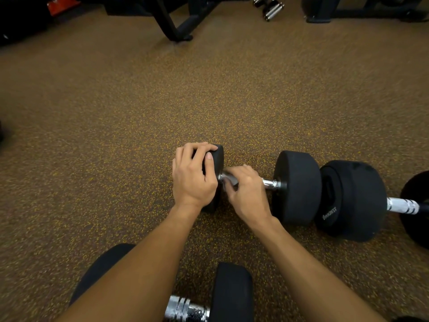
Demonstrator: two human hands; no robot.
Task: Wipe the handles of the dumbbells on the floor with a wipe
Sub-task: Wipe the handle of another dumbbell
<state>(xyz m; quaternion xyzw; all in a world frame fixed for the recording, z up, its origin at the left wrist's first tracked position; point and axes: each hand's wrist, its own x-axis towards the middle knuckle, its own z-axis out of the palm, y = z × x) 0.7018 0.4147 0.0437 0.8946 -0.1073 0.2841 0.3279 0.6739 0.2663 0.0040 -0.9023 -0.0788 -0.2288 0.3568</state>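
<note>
A black dumbbell (297, 187) lies on the speckled floor in the middle of the head view. My left hand (192, 175) grips its left end weight (218, 156), fingers curled over the top. My right hand (246, 191) holds a grey wipe (231, 178) wrapped around the chrome handle (270, 183), close to the left weight. A second dumbbell (352, 201) lies to the right with a whitish handle (402, 205). A third dumbbell (232, 291) with a chrome handle (185, 309) lies nearest me, partly hidden by my left forearm.
Black machine legs (176, 24) stand on the floor at the back. Small chrome dumbbells (270, 6) lie at the far right back. A wide stretch of brown speckled rubber floor (104, 112) lies to the left and ahead.
</note>
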